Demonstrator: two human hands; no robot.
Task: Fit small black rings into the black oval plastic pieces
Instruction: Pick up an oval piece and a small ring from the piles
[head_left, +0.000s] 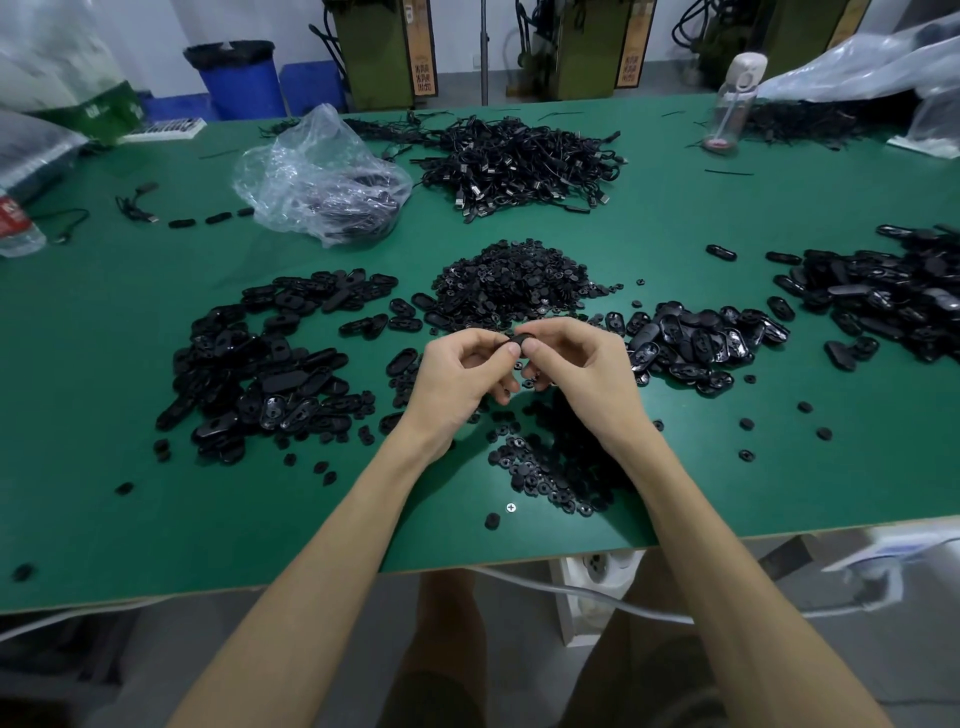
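The left hand (462, 379) and right hand (576, 369) both pinch one black oval plastic piece (521, 342) over the green table (156, 519). Its ring is hidden, maybe going in. Big heaps of small black rings (511, 283) and ovals (260, 364) wait: lots left.

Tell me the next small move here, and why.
Likely press down on the oval piece to seat its ring: left hand and right hand both pinch it above the green table. Whether the ring is seated is hidden.
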